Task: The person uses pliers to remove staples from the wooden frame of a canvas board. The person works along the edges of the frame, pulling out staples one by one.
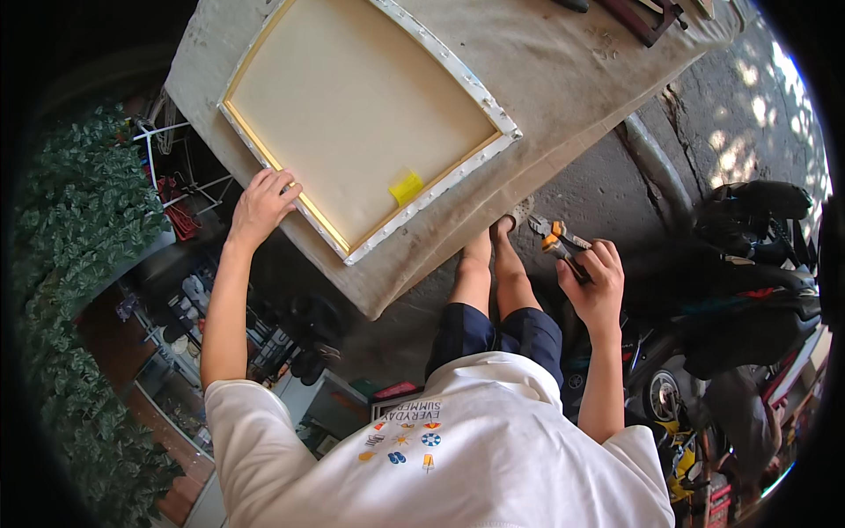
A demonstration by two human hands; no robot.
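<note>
A stretched canvas lies face down on a cloth-covered table, its wooden stretcher bars and folded white edge showing. Staples or tacks dot that white edge. My left hand rests on the frame's left side, fingers curled over the bar. In my right hand is a pair of pliers with orange and black handles, held off the table's near edge with the jaws pointing up and left. A yellow sticky note or piece of tape sits inside the canvas near its lower corner.
Small bits of metal, perhaps pulled staples, lie on the cloth near a dark red tool. Parked motorbikes stand to the right. Leafy greenery, a white metal rack and a glass case are on the left.
</note>
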